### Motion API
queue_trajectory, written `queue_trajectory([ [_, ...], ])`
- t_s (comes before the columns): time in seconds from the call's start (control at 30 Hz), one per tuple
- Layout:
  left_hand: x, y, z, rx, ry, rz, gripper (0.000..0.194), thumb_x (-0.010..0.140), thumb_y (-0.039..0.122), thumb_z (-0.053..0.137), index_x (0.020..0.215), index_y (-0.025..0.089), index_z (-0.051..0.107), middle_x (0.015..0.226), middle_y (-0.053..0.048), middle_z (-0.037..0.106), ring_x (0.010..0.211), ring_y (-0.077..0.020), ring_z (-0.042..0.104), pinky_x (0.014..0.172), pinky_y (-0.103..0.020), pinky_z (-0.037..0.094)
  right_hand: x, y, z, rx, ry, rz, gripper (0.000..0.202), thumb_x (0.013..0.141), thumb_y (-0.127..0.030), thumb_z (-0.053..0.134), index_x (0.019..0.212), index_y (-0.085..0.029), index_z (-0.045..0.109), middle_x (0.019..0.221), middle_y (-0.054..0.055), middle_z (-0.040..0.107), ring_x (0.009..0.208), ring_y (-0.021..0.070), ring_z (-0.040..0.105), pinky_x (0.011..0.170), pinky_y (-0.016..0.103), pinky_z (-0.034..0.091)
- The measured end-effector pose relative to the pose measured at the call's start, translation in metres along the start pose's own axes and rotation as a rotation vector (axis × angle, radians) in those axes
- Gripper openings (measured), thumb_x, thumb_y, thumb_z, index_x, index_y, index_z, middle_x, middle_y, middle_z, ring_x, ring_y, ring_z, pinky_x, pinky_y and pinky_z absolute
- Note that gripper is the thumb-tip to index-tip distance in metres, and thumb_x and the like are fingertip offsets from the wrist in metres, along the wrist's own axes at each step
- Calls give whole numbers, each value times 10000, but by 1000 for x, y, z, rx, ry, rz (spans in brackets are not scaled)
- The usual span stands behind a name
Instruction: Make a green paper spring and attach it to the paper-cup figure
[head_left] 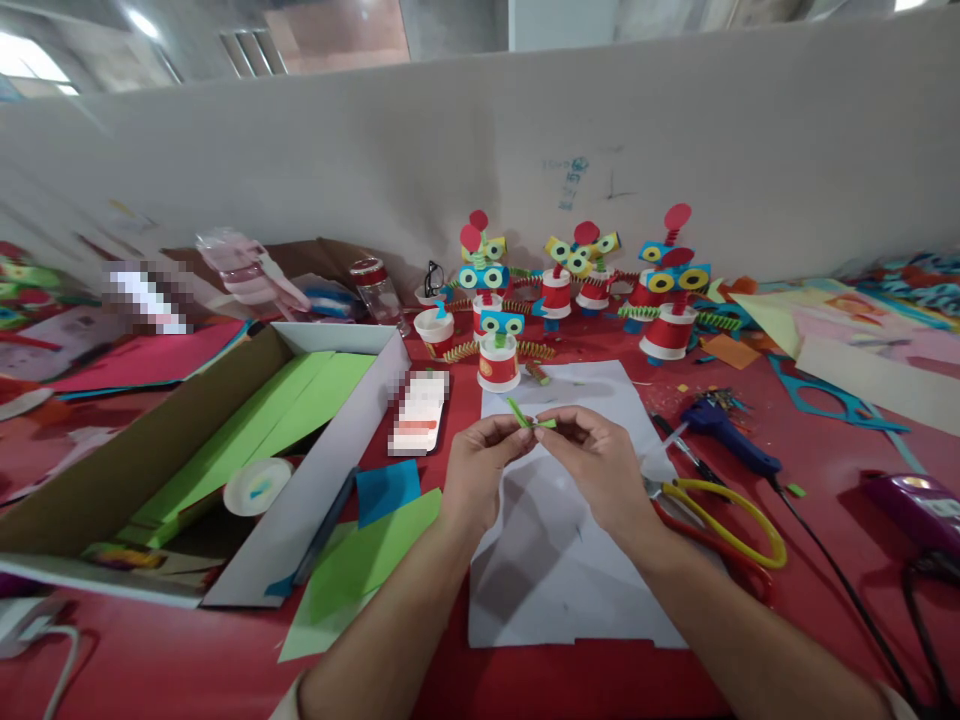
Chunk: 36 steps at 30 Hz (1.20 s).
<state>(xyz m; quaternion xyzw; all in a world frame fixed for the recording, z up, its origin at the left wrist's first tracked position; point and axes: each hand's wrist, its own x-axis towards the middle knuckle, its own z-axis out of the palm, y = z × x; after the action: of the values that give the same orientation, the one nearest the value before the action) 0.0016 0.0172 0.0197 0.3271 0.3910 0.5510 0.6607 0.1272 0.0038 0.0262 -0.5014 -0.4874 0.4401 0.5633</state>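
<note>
My left hand [484,455] and my right hand [589,450] meet above a white sheet [559,575]. Between their fingertips is a small green paper strip [517,411], pinched from both sides, with one end sticking up to the left. Just beyond stands a paper-cup robot [499,360] with yellow eyes on a blue band and folded paper arms. Scissors [739,510] with yellow and red handles lie beside my right forearm. A blue glue gun [727,435] rests farther right.
On the left, an open box [375,385] holds green paper and a white cup. A phone [420,415] and cut paper [375,560] lie between box and sheet. Several cup robots [667,310] line the back by the partition. A cord [840,580] crosses the right side.
</note>
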Motion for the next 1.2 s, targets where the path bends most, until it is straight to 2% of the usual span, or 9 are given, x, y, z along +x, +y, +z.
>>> queue_trajectory([
  [0.1,1,-1,1,-37,-6,-7,202,547,227,823,694,140,715,685,-13,687,681,-119,614,769,-279,476,-1,0,0,14,-24,-8,121,751,-276,697,842,-198,715,795,18,718,718,151,631,684,268,493],
  [0.27,1,-3,2,-69,-28,-34,232,548,257,826,683,136,681,678,-12,660,667,-112,591,755,-277,459,-3,1,0,-17,9,-57,108,758,-269,698,846,-207,701,767,2,705,709,144,631,672,251,495],
  [0.57,1,-8,6,-53,-58,27,164,640,245,747,719,147,643,725,-3,607,717,-112,541,771,-276,429,-7,-4,-1,-171,47,-114,94,771,-289,685,812,-208,712,798,20,726,745,158,644,696,259,502],
  [0.93,-1,-6,4,-194,-45,-117,231,553,215,810,684,139,635,695,-4,606,640,-94,537,746,-279,432,-7,-3,-1,-195,75,-137,91,750,-289,702,799,-214,719,771,17,722,719,163,645,684,273,517],
  [1.07,-1,-6,6,-123,-39,-57,158,618,210,756,702,137,642,678,-1,598,631,-92,527,729,-276,421,-9,-1,-1,-225,85,-162,78,758,-277,704,809,-220,718,788,14,725,726,160,647,694,275,518],
  [1.2,-1,-3,6,-21,-38,79,67,661,164,691,699,147,639,651,11,589,647,-95,517,713,-263,408,-7,0,-1,-175,78,-173,121,775,-283,699,883,-228,698,815,9,713,753,155,649,703,272,521],
])
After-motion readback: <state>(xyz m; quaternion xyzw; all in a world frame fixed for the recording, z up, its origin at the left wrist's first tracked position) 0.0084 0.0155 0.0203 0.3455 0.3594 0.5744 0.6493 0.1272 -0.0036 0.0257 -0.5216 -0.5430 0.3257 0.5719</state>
